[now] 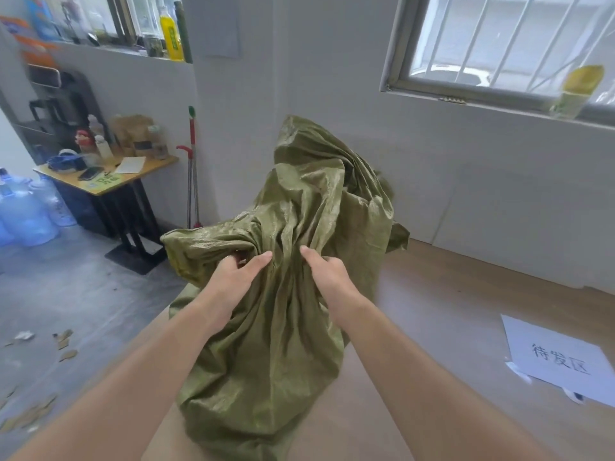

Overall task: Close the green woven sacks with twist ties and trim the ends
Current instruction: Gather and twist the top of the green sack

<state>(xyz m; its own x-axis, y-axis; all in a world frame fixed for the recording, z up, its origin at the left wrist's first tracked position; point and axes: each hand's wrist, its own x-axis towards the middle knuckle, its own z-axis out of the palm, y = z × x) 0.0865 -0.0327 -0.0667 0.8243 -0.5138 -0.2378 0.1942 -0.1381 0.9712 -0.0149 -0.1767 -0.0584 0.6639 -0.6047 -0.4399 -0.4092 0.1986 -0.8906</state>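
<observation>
I'm seeing water jugs point(26, 207) sitting on the floor at nine o'clock, a red-handled broom point(192, 168) leaning on the wall at ten, and a yellow bottle point(577, 91) standing on the sill at two. A paper sign point(559, 357) is lying on the counter point(432, 311) at four. The green woven sack point(266, 377) is sitting on the counter dead centre, its crumpled top rising at twelve and blocking the wall. My left grip point(229, 284) and right grip point(327, 281) are both bunching its neck, fingers curling into the fabric, thumbs near each other.
</observation>
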